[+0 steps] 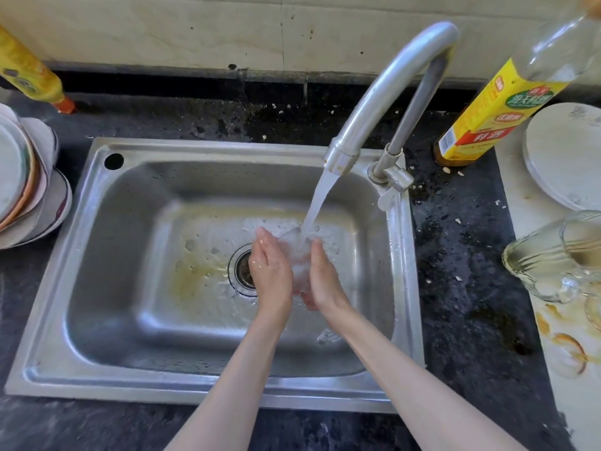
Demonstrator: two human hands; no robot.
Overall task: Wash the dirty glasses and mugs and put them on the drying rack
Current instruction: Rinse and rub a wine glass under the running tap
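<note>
Both of my hands are in the steel sink (208,148) under the water stream (317,203) from the faucet (390,83). My left hand (270,271) and my right hand (320,278) face each other palm to palm with straight fingers, and water splashes between them. I see nothing held in either hand. A clear glass mug (553,252) stands on the light board at the right. A glass with orange residue (569,356) lies nearer to me on the same board.
The drain (244,270) sits just left of my hands. Stacked plates and bowls (26,180) stand left of the sink. A yellow bottle (29,73) is at the back left, a yellow-labelled bottle (497,102) and a white plate (566,154) at the back right.
</note>
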